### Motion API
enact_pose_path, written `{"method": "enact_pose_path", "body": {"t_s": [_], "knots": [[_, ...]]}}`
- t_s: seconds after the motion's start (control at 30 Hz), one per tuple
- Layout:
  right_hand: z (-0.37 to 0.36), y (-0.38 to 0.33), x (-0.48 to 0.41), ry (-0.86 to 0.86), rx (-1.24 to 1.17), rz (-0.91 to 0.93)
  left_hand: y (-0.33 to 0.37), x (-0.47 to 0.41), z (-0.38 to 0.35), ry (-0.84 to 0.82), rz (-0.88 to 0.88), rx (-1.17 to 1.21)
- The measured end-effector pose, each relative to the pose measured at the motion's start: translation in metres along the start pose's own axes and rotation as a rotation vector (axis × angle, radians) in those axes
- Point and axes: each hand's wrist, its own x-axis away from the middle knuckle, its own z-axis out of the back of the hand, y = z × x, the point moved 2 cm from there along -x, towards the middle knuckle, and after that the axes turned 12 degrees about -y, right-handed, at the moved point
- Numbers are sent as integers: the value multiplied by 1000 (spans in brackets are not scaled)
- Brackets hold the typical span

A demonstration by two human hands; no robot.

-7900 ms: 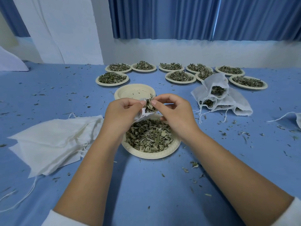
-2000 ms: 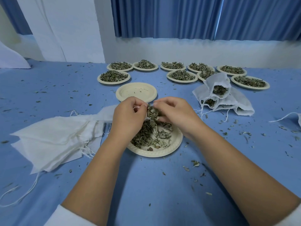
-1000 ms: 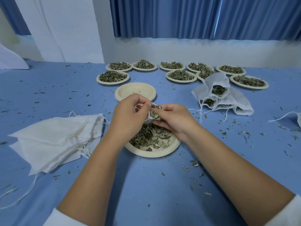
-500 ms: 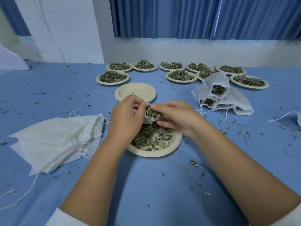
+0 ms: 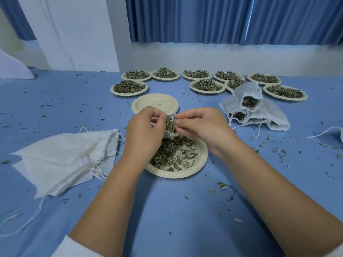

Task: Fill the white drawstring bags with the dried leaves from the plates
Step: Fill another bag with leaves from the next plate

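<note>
White drawstring bag [image 5: 169, 133]: small, held in the air between both hands, mouth up, green leaf showing at the opening; it hangs just above the far edge of the near plate. Left hand [image 5: 143, 133]: fingers [image 5: 159, 120] pinched narrow on the bag's left rim, a loop of cord beside them. Right hand [image 5: 202, 125]: fingertips [image 5: 177, 121] closed on a pinch of dried leaves [image 5: 170, 125] at the bag's mouth, touching the opening. Near plate [image 5: 201, 160]: cream, directly below the fingers, partly covered in loose leaves. Empty plates [image 5: 155, 105]: a stack just beyond the fingers. Flat bags [image 5: 63, 158]: white pile, left of the left hand, cords trailing toward the near edge. Filled bags [image 5: 254, 108]: heap to the right of the right hand, mouths open, leaves visible inside. Full plates [image 5: 129, 88]: nine, in two rows well beyond the fingers, near the wall. Blue table cover [image 5: 167, 210]: leaf crumbs scattered all over it.
</note>
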Motion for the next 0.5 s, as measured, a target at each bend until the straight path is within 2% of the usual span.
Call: {"method": "enact_pose_path", "body": {"t_s": [0.13,0.27,0.4,0.5], "knots": [[-2,4,0,62,209,56,5,2,-2,-40,-10,119],[5,12,-6,90,202,0,6,2,-2,-60,-11,163],[3,21,-12,-131,24,-148,5,0,-2,-88,-11,182],[-2,25,-13,-219,-60,-143,5,0,-3,-125,-15,165]]}}
